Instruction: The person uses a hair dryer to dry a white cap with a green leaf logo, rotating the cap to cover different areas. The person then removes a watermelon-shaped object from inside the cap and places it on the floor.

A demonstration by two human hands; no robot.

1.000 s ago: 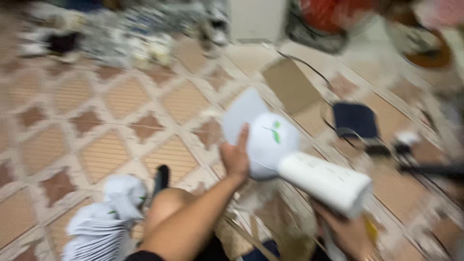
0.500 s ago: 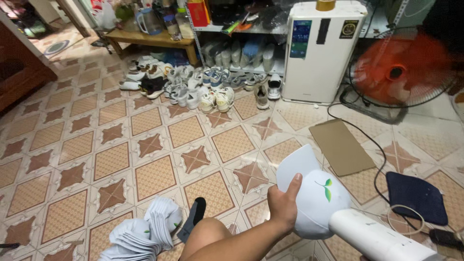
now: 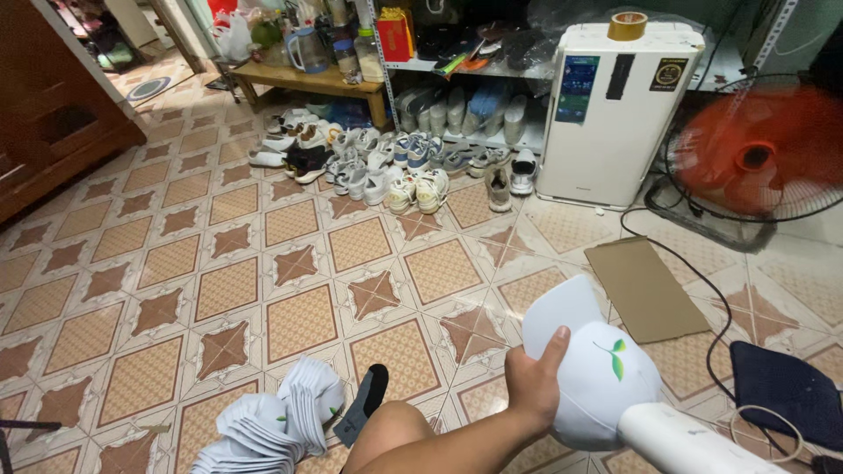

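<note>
Left hand [image 3: 533,384] grips one white cap [image 3: 587,373] by its crown, thumb over the top; the cap is smooth fabric, domed, with a stiff curved brim and a small green leaf emblem, and sits on a white cylindrical form [image 3: 694,441] at the lower right of the floor area. Right hand is out of view. One fanned stack of matching white caps [image 3: 279,419] lies on the tiles near the lower edge, a dark sandal [image 3: 363,403] just beside it. Floor [image 3: 219,263] is glazed tile, tan squares with brown star insets. One flat cardboard sheet [image 3: 645,288], one dark blue cushion [image 3: 784,393] and one black cable lie at right. Far wall: one white boxy air purifier [image 3: 615,105], one red fan [image 3: 755,158], many shoes [image 3: 386,162] in loose rows.
</note>
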